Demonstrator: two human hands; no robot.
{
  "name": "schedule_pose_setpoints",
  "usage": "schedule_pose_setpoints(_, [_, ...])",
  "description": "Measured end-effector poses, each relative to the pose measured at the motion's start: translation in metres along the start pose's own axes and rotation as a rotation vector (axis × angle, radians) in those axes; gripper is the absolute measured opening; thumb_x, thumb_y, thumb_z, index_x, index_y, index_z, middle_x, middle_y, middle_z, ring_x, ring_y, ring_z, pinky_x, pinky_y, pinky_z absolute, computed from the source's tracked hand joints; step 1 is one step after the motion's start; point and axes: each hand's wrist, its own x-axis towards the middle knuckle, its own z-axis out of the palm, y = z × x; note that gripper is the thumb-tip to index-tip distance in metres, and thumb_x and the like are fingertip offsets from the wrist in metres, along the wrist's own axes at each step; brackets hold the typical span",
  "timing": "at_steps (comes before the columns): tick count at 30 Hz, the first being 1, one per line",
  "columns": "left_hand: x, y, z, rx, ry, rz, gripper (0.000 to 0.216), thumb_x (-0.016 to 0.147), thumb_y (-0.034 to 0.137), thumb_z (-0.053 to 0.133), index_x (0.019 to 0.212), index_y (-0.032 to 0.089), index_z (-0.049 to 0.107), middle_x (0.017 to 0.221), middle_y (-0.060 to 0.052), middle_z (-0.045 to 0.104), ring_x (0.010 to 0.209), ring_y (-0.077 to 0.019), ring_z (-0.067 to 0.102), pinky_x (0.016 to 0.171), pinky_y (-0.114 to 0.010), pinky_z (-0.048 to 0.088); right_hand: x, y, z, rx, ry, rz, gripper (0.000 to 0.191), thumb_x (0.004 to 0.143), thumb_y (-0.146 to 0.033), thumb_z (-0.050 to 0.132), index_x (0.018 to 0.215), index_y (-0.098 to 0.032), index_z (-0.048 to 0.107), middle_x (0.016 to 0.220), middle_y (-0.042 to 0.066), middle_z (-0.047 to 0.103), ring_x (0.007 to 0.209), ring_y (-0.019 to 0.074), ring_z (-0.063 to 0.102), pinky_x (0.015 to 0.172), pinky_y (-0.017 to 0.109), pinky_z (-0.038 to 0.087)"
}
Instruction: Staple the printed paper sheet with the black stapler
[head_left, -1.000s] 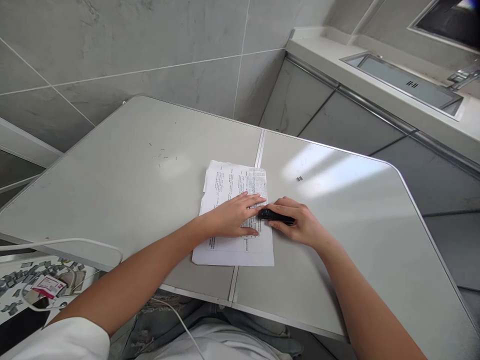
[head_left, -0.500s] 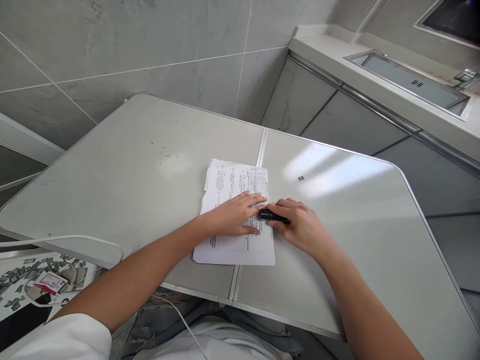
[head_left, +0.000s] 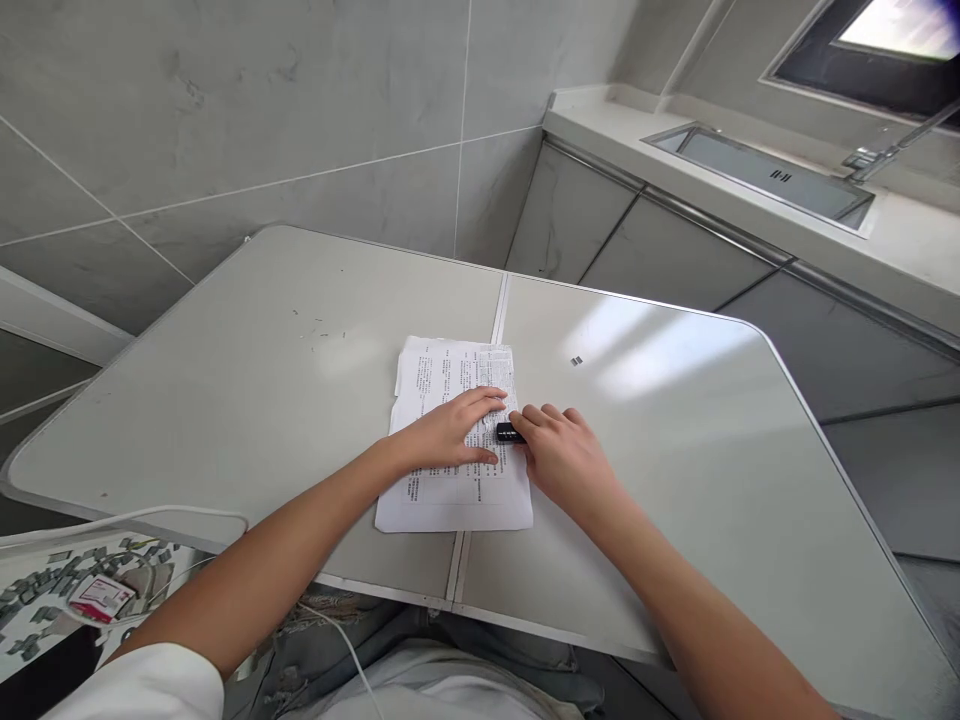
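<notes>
A stack of printed white paper sheets (head_left: 452, 487) lies in the middle of a grey folding table (head_left: 675, 470), over its centre seam. My left hand (head_left: 450, 432) rests flat on the sheets, fingers spread, pressing them down. My right hand (head_left: 564, 455) is closed over a small black stapler (head_left: 509, 433) at the right edge of the paper, palm on top of it. Only the stapler's front end shows beyond my fingers, right beside my left fingertips.
Loose staples (head_left: 319, 328) are scattered on the table at the far left, and a small strip of staples (head_left: 576, 361) lies at the far right. A white cable (head_left: 127, 518) runs past the table's left corner. A counter with a sink (head_left: 757, 165) stands behind, at the right.
My right hand has turned over onto the stapler, which now shows only its front tip. The left hand stays flat on the paper. The camera has shifted slightly.
</notes>
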Motion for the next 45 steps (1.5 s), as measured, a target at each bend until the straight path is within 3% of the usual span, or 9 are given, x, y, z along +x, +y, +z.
schedule_pose_setpoints(5, [-0.001, 0.003, -0.005, 0.010, -0.003, -0.004, 0.075, 0.085, 0.053, 0.080, 0.150, 0.027, 0.053, 0.162, -0.016, 0.044, 0.151, -0.0337, 0.044, 0.117, -0.054, 0.047, 0.004, -0.007, 0.002, -0.038, -0.031, 0.003, 0.028, 0.087, 0.002, 0.057, 0.103, -0.017, 0.069, 0.096, 0.011, 0.069, 0.087, 0.0244, 0.058, 0.071, 0.037, 0.027])
schedule_pose_setpoints(8, [-0.001, 0.005, -0.008, 0.028, -0.016, -0.014, 0.072, 0.087, 0.053, 0.078, 0.149, 0.027, 0.054, 0.162, -0.016, 0.044, 0.150, -0.0334, 0.045, 0.116, -0.054, 0.048, 0.004, 0.003, 0.001, 0.117, 0.005, -0.028, 0.023, 0.089, -0.003, 0.060, 0.103, -0.019, 0.069, 0.095, 0.008, 0.070, 0.091, 0.0240, 0.059, 0.074, 0.035, 0.031])
schedule_pose_setpoints(13, [0.000, 0.008, -0.008, 0.040, -0.029, -0.024, 0.069, 0.089, 0.051, 0.077, 0.150, 0.029, 0.053, 0.162, -0.015, 0.044, 0.149, -0.0322, 0.046, 0.116, -0.054, 0.049, 0.003, 0.052, 0.009, 0.558, 0.122, -0.222, 0.016, 0.098, -0.031, 0.066, 0.111, -0.022, 0.069, 0.099, 0.006, 0.070, 0.095, 0.0224, 0.062, 0.079, 0.032, 0.043])
schedule_pose_setpoints(19, [0.000, 0.006, -0.007, 0.065, -0.057, 0.060, 0.042, 0.098, 0.041, 0.068, 0.138, 0.028, 0.064, 0.158, -0.011, 0.050, 0.151, -0.0291, 0.044, 0.119, -0.053, 0.047, 0.009, 0.108, 0.032, 0.781, 0.239, -0.284, 0.030, 0.094, -0.050, 0.073, 0.098, -0.021, 0.069, 0.088, 0.005, 0.069, 0.085, 0.0211, 0.062, 0.074, 0.032, 0.047])
schedule_pose_setpoints(28, [0.001, -0.001, -0.007, 0.296, -0.032, 0.290, 0.025, 0.105, 0.035, 0.058, 0.119, 0.026, 0.076, 0.131, -0.007, 0.074, 0.129, -0.0263, 0.065, 0.110, -0.049, 0.049, 0.010, 0.121, 0.038, 0.747, 0.272, -0.124, 0.029, 0.090, -0.048, 0.074, 0.099, -0.020, 0.071, 0.095, 0.005, 0.070, 0.082, 0.0196, 0.062, 0.078, 0.032, 0.049])
schedule_pose_setpoints(33, [-0.001, -0.001, -0.007, 0.330, -0.010, 0.370, 0.024, 0.106, 0.028, 0.056, 0.119, 0.025, 0.075, 0.130, -0.007, 0.074, 0.126, -0.0246, 0.066, 0.110, -0.046, 0.045, 0.009, 0.138, 0.042, 0.765, 0.399, 0.263, 0.040, 0.080, -0.057, 0.079, 0.080, -0.021, 0.063, 0.070, -0.003, 0.055, 0.066, 0.0149, 0.049, 0.062, 0.028, 0.038])
schedule_pose_setpoints(36, [-0.001, 0.004, -0.006, 0.306, 0.086, 0.383, 0.024, 0.106, 0.026, 0.054, 0.121, 0.025, 0.073, 0.129, -0.007, 0.074, 0.118, -0.0223, 0.068, 0.109, -0.046, 0.042, 0.016, 0.127, 0.042, 0.752, 0.545, 0.495, 0.045, 0.077, -0.061, 0.078, 0.073, -0.021, 0.057, 0.064, -0.004, 0.049, 0.063, 0.0142, 0.043, 0.058, 0.028, 0.033])
schedule_pose_setpoints(38, [-0.001, 0.007, -0.009, 0.271, 0.214, 0.350, 0.022, 0.106, 0.026, 0.054, 0.117, 0.024, 0.073, 0.120, -0.007, 0.076, 0.110, -0.0213, 0.068, 0.101, -0.043, 0.045, 0.026, 0.103, 0.037, 0.727, 0.621, 0.524, 0.042, 0.078, -0.058, 0.077, 0.073, -0.021, 0.057, 0.066, -0.003, 0.051, 0.065, 0.0150, 0.045, 0.059, 0.028, 0.034])
schedule_pose_setpoints(45, [-0.009, 0.009, -0.032, 0.104, 0.855, 0.168, 0.021, 0.104, 0.026, 0.051, 0.086, 0.021, 0.061, 0.085, -0.005, 0.063, 0.082, -0.0192, 0.059, 0.076, -0.035, 0.046, 0.072, -0.027, 0.031, 0.771, 0.501, 0.274, 0.026, 0.085, -0.043, 0.072, 0.078, -0.022, 0.058, 0.075, -0.001, 0.061, 0.069, 0.0162, 0.053, 0.065, 0.028, 0.040])
